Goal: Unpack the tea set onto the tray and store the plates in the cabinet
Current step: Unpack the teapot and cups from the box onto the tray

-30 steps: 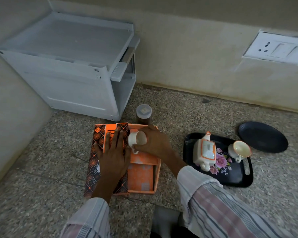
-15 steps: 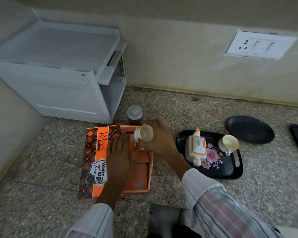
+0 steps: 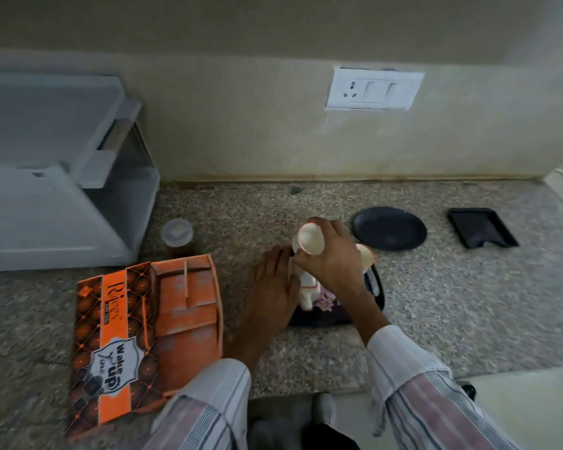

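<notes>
The right hand [image 3: 330,254] gripped a white cup [image 3: 310,239] above the black tray [image 3: 376,295], where the teapot [image 3: 307,287] stood. The left hand [image 3: 273,287] lay flat at the tray's edge, beside the orange box [image 3: 150,332].

The only lettering I could read stood on the lid of the orange tea set box [image 3: 111,345], which lay on the floor. A white badge on its orange band carried "Wake up" in heavy dark letters, with a thin handwritten word between them, perhaps "time". Higher on the same band ran a pale script brand name beginning "Ri", too blurred to finish, with a small dark unreadable label under it.
</notes>
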`<state>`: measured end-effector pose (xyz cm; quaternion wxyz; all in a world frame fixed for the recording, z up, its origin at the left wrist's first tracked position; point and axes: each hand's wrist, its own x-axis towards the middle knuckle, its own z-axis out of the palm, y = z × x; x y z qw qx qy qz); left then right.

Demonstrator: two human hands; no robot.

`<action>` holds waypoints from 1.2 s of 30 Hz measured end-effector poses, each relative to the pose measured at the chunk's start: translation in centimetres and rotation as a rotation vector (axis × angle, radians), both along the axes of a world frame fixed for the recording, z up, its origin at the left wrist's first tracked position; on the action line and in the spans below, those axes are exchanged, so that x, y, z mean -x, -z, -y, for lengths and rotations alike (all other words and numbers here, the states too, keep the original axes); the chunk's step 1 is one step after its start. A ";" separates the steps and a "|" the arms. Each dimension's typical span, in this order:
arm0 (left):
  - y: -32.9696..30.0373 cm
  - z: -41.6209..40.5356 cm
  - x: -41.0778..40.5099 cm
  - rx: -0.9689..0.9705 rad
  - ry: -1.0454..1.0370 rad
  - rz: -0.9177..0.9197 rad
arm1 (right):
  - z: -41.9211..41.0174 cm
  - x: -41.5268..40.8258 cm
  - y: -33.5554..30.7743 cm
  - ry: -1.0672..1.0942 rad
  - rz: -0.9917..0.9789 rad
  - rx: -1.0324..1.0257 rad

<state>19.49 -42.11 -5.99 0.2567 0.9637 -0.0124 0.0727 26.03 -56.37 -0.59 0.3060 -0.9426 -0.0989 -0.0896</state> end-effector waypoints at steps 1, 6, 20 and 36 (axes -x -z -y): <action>0.0 1.2 -0.7 -0.003 0.034 -0.006 | 1.5 0.0 0.1 0.043 0.004 0.017; 0.9 4.1 -2.4 -0.143 0.068 -0.117 | 6.0 0.9 1.0 0.125 -0.029 0.116; 2.2 5.3 -2.2 -0.082 0.057 -0.127 | 11.5 4.4 5.9 0.273 -0.193 0.136; 2.7 5.7 -2.2 -0.057 0.002 -0.153 | 11.5 3.6 7.4 0.283 -0.293 0.202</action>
